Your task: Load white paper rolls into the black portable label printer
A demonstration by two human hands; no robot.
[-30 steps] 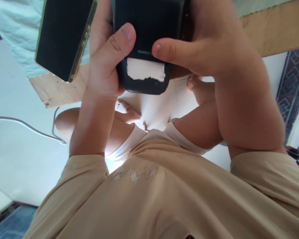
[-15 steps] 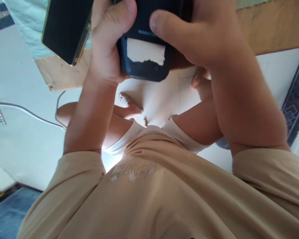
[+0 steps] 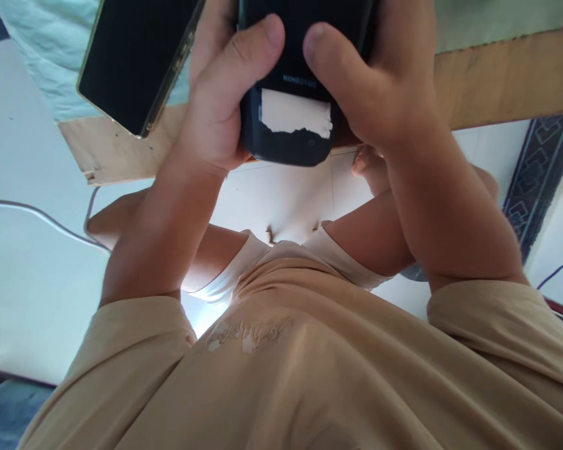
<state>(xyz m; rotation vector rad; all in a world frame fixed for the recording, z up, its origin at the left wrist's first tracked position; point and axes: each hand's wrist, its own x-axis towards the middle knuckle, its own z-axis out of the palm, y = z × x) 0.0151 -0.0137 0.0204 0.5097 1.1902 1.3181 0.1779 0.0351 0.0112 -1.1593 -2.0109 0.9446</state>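
1. Two hands, left (image 3: 220,103) and right (image 3: 375,94), grip one black device (image 3: 291,59) bearing one white strip (image 3: 295,111); one phone (image 3: 138,62).
2. Since half a second ago, the right thumb has cleared the lettering.
3. The device's near end overlaps open floor (image 3: 300,194) past the wooden edge (image 3: 497,81); left, the phone crowds closely.

Tan shirt (image 3: 309,375) with wide short sleeves (image 3: 141,319), patchy raised lettering (image 3: 248,336), and pale shorts (image 3: 349,259)
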